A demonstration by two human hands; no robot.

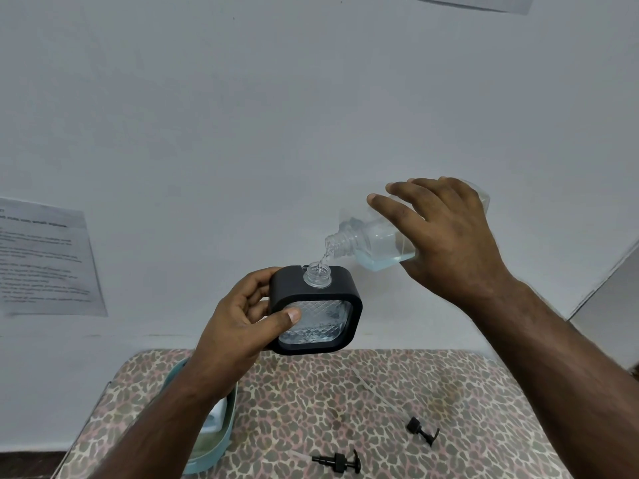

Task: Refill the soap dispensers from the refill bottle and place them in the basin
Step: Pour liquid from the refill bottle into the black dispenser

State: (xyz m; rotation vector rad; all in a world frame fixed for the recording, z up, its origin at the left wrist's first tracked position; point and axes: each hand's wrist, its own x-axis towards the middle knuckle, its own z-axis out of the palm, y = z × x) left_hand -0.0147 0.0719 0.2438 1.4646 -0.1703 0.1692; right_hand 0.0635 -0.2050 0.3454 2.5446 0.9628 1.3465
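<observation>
Tabletop [345, 409] in leopard-print cover fills lower frame. Teal basin [226, 426] lower left, partly hidden behind an arm, something white inside. Black pump head [340, 462] lying bottom centre, second black pump head [422, 431] lower right, apart from it. Clear thin tube [366, 383] lying centre

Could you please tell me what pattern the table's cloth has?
A leopard-style print: dark spots on a beige-pink ground, seen in the head view on the cloth.
</observation>
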